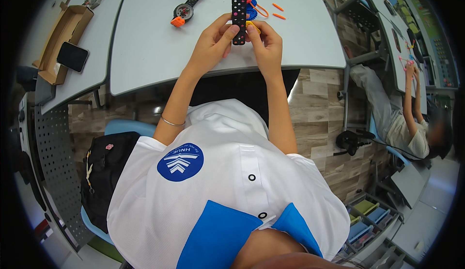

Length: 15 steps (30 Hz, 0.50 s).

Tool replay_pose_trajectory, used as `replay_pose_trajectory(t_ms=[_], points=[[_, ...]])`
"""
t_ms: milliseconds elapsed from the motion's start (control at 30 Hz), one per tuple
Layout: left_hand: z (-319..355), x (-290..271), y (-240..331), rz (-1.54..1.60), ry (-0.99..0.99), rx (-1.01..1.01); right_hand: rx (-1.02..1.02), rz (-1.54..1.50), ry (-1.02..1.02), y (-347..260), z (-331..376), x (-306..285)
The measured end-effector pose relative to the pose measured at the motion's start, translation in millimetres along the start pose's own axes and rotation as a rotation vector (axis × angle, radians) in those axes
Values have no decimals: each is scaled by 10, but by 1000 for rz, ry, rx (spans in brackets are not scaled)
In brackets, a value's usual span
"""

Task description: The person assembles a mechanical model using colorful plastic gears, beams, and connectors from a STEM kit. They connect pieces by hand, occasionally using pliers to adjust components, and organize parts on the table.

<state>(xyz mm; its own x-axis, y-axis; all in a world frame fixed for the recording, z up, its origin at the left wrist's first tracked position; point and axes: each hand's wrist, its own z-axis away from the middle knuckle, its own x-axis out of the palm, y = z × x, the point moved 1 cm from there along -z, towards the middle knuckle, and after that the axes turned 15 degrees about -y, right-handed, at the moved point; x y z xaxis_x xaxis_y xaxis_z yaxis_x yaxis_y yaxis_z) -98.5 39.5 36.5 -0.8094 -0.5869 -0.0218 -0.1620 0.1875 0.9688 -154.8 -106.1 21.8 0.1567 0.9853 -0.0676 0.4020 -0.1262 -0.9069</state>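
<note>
From the head camera I see the left hand (213,43) curled, thumb and fingers gripping the black perforated beam (239,2) near its lower end. The right hand (267,43) is nearly closed, pinching a small yellow piece (254,25) beside it. The beam stands between both hands, reaching beyond them above the white table (150,60); blue gears (251,12) show just right of it.

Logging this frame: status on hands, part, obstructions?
Left hand gripping long black perforated plastic strip. Right hand at small yellow plastic piece beside it. Two thin orange sticks lie right, apart from hands.
</note>
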Motion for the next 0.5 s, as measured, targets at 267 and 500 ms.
replay_pose_trajectory(t_ms=[267, 500], points=[[-19, -19, 6, 43, -48, -12, 101, -273, -106, 68, -41, -91], [3, 20, 11, 45, 87, 11, 76, -37, 187, 163, -45, -40]])
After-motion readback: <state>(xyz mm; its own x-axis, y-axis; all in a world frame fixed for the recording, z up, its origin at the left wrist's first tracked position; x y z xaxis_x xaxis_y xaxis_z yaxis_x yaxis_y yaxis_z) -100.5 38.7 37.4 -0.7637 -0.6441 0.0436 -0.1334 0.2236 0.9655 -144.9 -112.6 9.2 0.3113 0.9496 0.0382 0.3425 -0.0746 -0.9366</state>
